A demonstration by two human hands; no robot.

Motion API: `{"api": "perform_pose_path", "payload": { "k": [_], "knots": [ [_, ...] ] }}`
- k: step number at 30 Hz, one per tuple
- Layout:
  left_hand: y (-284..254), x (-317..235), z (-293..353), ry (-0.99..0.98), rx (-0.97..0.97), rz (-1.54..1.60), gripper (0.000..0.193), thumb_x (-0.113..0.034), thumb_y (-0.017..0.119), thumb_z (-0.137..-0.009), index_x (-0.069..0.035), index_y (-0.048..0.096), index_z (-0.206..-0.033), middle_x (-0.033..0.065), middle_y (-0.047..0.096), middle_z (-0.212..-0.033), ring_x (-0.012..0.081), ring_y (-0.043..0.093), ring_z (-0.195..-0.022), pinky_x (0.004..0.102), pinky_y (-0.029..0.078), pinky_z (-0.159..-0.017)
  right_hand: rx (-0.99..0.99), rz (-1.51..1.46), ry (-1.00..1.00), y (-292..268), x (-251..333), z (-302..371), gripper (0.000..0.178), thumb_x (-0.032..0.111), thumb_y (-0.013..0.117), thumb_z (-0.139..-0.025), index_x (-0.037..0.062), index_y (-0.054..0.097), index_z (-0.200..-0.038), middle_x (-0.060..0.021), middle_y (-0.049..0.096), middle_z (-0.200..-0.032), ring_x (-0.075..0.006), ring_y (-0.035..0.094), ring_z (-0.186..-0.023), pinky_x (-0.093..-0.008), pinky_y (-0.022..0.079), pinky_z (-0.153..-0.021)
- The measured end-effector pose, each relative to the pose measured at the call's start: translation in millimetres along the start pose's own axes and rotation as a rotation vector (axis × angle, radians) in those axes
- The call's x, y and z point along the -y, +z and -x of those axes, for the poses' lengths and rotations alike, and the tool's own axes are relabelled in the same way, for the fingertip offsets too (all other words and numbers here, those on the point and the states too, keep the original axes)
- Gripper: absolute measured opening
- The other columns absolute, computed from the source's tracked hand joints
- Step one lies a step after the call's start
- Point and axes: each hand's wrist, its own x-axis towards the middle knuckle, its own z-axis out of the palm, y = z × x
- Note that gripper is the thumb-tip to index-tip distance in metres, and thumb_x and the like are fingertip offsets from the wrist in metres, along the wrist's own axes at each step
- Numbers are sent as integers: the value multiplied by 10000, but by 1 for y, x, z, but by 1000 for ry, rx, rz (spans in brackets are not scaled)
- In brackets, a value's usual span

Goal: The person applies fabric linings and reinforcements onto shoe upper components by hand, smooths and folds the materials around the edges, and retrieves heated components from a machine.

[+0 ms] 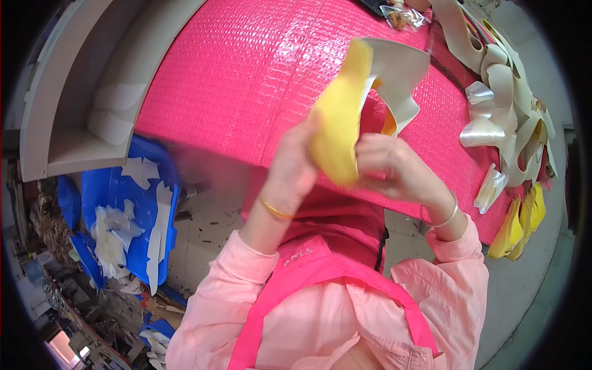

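Note:
A yellow shoe upper (338, 126) is held up over the near edge of the pink table, with a pale, cream-coloured lining piece (401, 68) spreading from its far side. My left hand (296, 157) grips its left side, the fingers partly hidden behind the yellow material. On the other side my right hand (391, 163) is closed, its bent fingers at the upper's inner edge. Some blur lies over the left hand and the yellow part.
Pink quilted sheeting covers the table (246, 80). A grey open-fronted box (92, 86) stands at left, above a blue bin (132, 216) holding white scraps. Cream strips (512, 92), clear film pieces (487, 129) and yellow uppers (521, 222) lie or hang along the right edge.

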Motion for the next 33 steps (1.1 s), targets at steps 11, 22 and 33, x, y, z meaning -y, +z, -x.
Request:
{"api": "perform_pose_path", "payload": {
  "k": [11,22,33],
  "knots": [
    [44,-45,-51,596,138,-1781,302,-263,639,-714,-10,592,-872,114,596,-690,170,581,-644,287,440,-571,-14,818,215,-16,-28,-3,147,167,590,-688,62,546,-780,-76,547,-744,-234,547,-717,-350,437,-675],
    [33,-48,-83,399,94,-1855,294,-237,561,-748,53,574,-793,215,581,-754,310,585,-742,371,449,-668,-285,227,380,-28,-32,29,234,-74,534,-647,39,469,-841,-59,487,-766,-158,527,-719,-250,438,-563],
    [42,-55,-93,576,273,-2213,345,-322,460,-826,-7,496,-960,189,579,-790,346,557,-748,427,441,-646,-400,-421,609,-34,-70,35,117,-67,441,-709,-33,503,-802,-11,513,-732,-50,493,-712,-191,399,-607]
  ]
}}
